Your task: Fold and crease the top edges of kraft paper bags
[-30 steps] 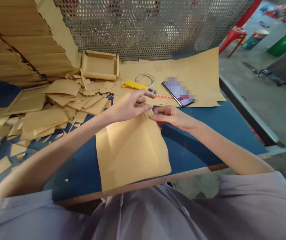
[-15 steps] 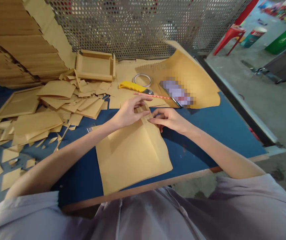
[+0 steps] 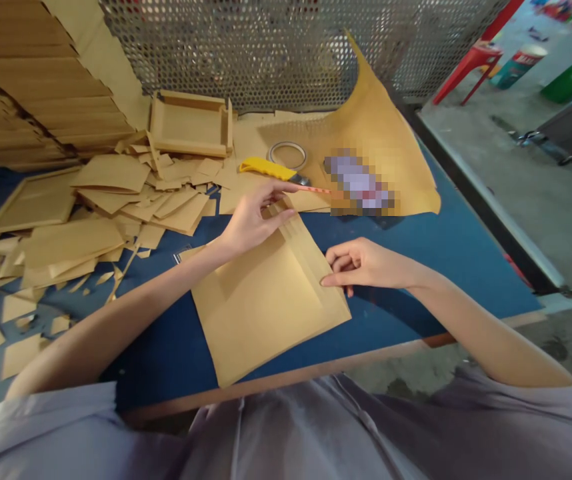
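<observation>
Paper is lying on the table near its front edge, with the right hand pinching its right side between thumb and curled fingers. The left hand's thumb is resting at the far end, forefinger standing apart; I cannot tell whether its other fingers are gripping. Creasing the side strip seems underway, calling next for even pressure.

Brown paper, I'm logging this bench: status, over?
Brown paper on blue tabletop. Left hand at far end, right hand pinching right edge. Yellow cutter beyond left hand.
</observation>
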The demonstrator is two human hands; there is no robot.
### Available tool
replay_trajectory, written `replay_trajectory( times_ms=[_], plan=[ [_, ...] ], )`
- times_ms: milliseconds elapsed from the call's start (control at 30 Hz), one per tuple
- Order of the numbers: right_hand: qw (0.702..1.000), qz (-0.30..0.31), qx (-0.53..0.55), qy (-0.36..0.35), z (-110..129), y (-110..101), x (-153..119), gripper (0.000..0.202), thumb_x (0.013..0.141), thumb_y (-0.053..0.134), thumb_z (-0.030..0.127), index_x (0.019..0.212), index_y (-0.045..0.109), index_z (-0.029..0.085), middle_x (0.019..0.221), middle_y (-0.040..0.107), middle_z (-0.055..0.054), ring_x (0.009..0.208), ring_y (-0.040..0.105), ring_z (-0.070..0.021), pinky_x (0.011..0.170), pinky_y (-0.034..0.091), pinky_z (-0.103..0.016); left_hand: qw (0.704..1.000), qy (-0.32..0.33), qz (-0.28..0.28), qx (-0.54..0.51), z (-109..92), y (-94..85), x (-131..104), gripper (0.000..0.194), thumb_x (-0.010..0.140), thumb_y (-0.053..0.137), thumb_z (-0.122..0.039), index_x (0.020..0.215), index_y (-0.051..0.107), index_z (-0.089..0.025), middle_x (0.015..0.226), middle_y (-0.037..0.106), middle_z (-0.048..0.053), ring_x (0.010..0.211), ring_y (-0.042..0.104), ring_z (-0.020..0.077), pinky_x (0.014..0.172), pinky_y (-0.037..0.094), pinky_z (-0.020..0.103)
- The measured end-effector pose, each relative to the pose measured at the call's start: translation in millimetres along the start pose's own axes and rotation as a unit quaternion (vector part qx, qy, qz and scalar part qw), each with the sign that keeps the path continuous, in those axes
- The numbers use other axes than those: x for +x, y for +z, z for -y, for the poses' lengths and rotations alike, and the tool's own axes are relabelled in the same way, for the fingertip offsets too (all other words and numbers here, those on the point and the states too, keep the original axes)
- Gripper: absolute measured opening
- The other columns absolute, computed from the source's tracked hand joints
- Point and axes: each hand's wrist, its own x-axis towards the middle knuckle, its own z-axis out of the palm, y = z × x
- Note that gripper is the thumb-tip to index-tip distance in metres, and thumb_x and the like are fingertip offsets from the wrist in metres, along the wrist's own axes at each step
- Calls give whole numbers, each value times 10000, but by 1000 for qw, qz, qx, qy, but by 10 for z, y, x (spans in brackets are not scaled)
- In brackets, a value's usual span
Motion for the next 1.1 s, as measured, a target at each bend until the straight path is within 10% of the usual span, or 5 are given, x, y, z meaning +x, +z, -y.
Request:
replay_trajectory(
  times_ms=[267,467,767,967,1100],
  plan=[
    [998,8,35,51,-132,92,-285,356,683,807,434,761,590,164,625,701,-21,535,664,-142,548,531,-264,990,51,-5,129,-94,64,-48,334,908,640,-257,1221,569,-165,1245,643,127,1140,611,221,997,488,382],
    [997,-24,53,56,-184,62,-337,364,663,821,427,795,630,146,633,712,-34,572,681,-154,561,536,-264,921,209,178,278,-347,139,-365,388,1002,469,-340,1344,508,-159,1510,421,161,1438,338,265,1179,288,504],
    [994,0,-79,74,-66,-15,-390,327,847,641,484,862,653,157,746,734,-55,617,702,-168,584,529,-273,887,187,286,312,-313,277,-768,616,1020,334,-487,1486,332,-84,1564,298,172,1478,231,273,1219,133,506],
    [911,-246,-301,-140,-7,-103,-203,249,935,539,383,907,704,197,868,757,-49,781,722,-197,727,560,-323,870,211,297,331,-339,310,-804,624,1018,336,-495,1494,328,-90,1570,293,159,1480,225,278,1216,119,508],
    [863,-166,-361,-312,12,-79,95,307,978,463,269,1185,685,225,1391,592,-37,1292,551,-213,1094,448,-382,866,221,312,322,-358,342,-808,618,1012,347,-503,1496,341,-117,1535,380,144,1451,298,291,1217,114,513]
  ],
)
